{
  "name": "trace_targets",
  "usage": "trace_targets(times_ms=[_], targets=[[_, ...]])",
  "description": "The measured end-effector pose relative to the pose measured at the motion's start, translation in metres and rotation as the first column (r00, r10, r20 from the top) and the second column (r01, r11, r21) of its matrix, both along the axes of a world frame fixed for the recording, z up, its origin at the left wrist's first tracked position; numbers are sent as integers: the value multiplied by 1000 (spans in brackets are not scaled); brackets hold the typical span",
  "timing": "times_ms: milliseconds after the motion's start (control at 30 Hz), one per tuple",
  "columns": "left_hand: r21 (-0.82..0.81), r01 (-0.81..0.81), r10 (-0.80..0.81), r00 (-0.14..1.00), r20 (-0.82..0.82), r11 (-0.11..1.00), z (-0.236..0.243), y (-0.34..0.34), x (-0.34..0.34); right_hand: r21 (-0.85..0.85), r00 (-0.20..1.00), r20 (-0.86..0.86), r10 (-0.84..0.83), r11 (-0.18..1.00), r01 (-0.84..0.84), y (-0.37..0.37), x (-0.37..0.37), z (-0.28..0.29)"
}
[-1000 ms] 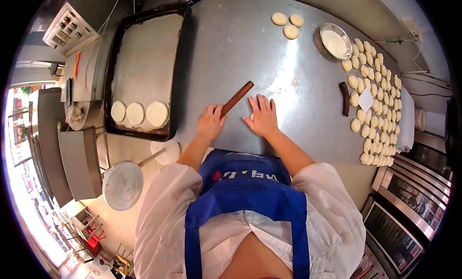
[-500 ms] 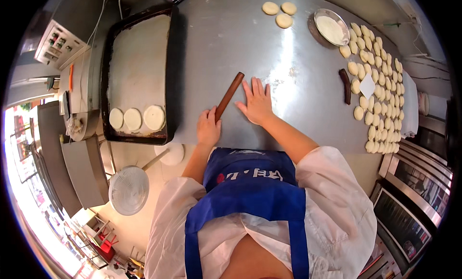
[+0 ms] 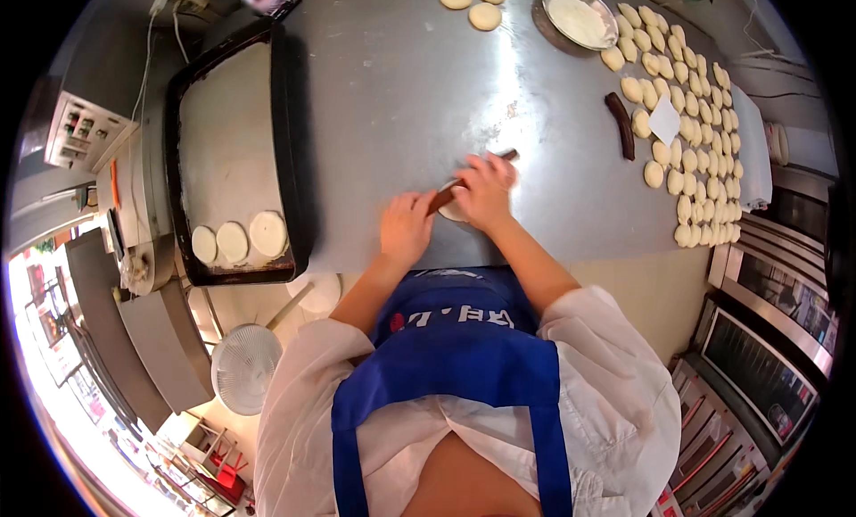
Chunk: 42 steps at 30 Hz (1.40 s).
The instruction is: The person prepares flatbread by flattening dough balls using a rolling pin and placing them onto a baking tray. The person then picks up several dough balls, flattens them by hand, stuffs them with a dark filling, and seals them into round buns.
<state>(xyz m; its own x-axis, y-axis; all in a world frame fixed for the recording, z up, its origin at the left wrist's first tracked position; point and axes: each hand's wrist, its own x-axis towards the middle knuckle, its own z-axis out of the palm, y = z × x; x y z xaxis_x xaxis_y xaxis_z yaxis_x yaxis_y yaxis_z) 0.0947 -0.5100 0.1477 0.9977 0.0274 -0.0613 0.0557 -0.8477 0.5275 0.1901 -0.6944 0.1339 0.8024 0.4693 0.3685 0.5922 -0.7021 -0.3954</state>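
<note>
A brown rolling pin lies slantwise across a pale round of dough on the metal table near my apron. My left hand grips the pin's lower left end. Over its upper right part is my right hand, with fingers curled round the wood and slightly blurred. The dough is partly hidden by the pin and my right hand. Three flattened dough discs lie at the near end of the black-rimmed baking tray on my left.
Three dough rounds sit far on the metal table. A bowl of white powder stands beside many dough pieces, with a white square card among them. A dark brown stick lies nearby. A fan stands lower left.
My right hand has gone from lying flat on the table to gripping the rolling pin. The pin has turned and now crosses a dough round that my hand hid before. The whole view has shifted.
</note>
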Motion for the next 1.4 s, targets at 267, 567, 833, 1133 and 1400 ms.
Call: trace_targets(times_ms=[267, 567, 833, 1133, 1400], targets=[[310, 82, -89, 996, 10, 947, -14, 0, 57, -155, 982, -45, -182, 973, 174, -18, 38, 2], [181, 285, -274, 958, -83, 941, -3, 4, -7, -165, 989, -113, 98, 979, -116, -64, -40, -12], [331, 3, -46, 991, 123, 943, 1, 10, 107, -143, 994, -4, -113, 983, 111, -10, 71, 0], [-14, 114, -113, 956, -272, 993, 0, -21, 78, -115, 983, -184, 16, 993, -37, -63, -60, -5], [-706, -546, 236, 836, -495, 452, -2, -38, 33, -15, 956, -277, 91, 995, -100, -77, -50, 11]])
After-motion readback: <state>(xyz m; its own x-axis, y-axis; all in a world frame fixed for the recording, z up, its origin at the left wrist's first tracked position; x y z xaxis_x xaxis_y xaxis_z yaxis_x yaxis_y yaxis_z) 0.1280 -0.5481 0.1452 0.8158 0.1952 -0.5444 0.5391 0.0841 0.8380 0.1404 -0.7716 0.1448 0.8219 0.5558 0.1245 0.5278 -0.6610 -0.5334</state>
